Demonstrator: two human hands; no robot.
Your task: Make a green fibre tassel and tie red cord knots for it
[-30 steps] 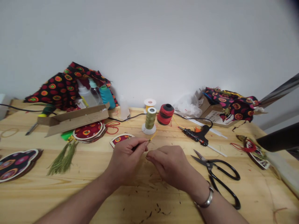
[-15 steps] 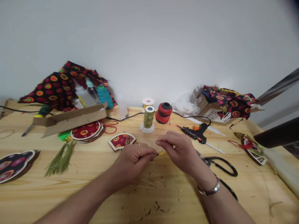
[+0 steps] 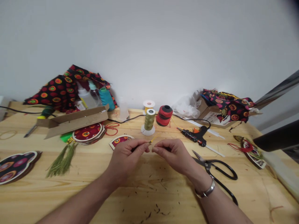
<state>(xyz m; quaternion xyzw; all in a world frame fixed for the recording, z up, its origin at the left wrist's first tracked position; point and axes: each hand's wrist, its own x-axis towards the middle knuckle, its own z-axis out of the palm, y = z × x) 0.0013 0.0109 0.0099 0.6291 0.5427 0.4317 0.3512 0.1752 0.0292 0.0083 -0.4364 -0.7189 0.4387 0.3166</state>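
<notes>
The left hand (image 3: 128, 154) pinches a thin yellow cord (image 3: 151, 141) between thumb and forefinger. The right hand (image 3: 172, 154) presents a narrow grip, thumb and fingertips nearly together; whether a fine strand lies between them cannot be told.

The cord projects from the left grip, its long axis directed away from the person and toward the right. The left hand is nearer, being in contact; the right fingertips are just beside the cord, across a narrow gap.

A fan-shaped, pale-edged ornament with red patterned fabric (image 3: 118, 141) lies on the pale wooden bench (image 3: 35, 199), partly covered by the left hand. Beyond the hands stands an upright spool of olive-green thread (image 3: 149, 120). Metal scissors with black loop handles (image 3: 206, 165) lie right of the right hand. At right rear, a brown cardboard box (image 3: 204, 112) carries a white label (image 3: 211, 117); its print is illegible.
</notes>
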